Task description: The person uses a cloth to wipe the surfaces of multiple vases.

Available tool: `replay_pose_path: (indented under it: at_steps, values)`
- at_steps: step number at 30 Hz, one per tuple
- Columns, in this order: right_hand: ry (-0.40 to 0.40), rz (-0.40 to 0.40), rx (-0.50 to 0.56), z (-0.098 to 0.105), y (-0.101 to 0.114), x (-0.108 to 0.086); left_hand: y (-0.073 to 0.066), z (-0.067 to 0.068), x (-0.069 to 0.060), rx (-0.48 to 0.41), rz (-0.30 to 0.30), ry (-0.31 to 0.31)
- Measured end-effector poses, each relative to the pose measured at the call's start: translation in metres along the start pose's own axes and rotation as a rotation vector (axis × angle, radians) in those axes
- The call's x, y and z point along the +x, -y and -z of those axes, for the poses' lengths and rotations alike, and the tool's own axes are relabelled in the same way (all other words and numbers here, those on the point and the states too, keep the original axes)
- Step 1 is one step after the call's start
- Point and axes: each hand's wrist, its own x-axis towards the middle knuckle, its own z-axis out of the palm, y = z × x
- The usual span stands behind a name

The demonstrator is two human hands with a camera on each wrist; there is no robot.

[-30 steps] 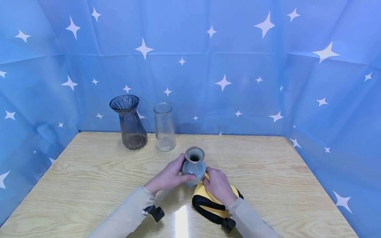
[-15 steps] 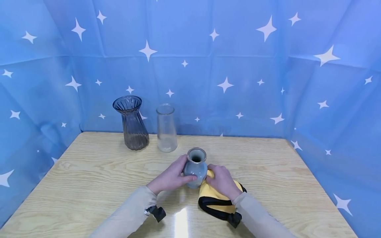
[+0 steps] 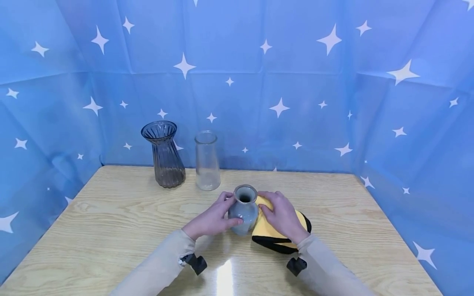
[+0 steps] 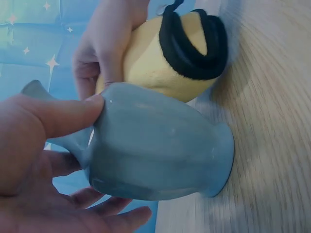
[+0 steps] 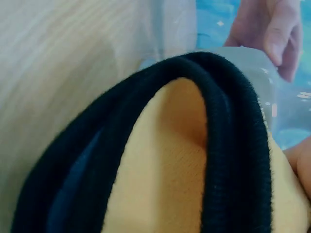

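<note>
A small blue-grey glazed vase (image 3: 243, 213) stands near the middle of the table, its mouth facing up. Around its left side my left hand (image 3: 212, 220) curls, with the thumb across the front near the shoulder, as the left wrist view also shows on the vase (image 4: 150, 141). My right hand (image 3: 283, 214) grips a folded yellow cloth with black edging (image 3: 266, 228) at the vase's right side. The cloth (image 4: 155, 58) lies against the vase's upper body there. In the right wrist view, folds of the cloth (image 5: 155, 160) hide most of the right hand.
A ribbed dark glass vase (image 3: 167, 160) stands at the back left of the wooden table (image 3: 111, 230). Right of it is a clear glass vase (image 3: 207, 166). A blue curtain with white stars (image 3: 237, 98) encloses the table's back and sides.
My right hand has moved with the cloth farther back along the vase's right side, up towards its rim. The left hand keeps hold of the vase, which stays nearly in place.
</note>
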Motion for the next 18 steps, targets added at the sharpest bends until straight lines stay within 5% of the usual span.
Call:
replay_pose_path:
  at_steps: [8,13,18]
  values:
    - [-0.050,0.149,-0.090,0.015,0.021,0.008,-0.001,-0.002,0.003,-0.113,0.002,-0.033]
    - [0.032,-0.022,0.220,0.026,0.024,0.013,0.000,-0.002,0.004,-0.137,0.010,-0.014]
    - [0.081,-0.226,0.539,0.035,0.019,0.015,0.002,-0.001,0.004,-0.056,-0.015,0.003]
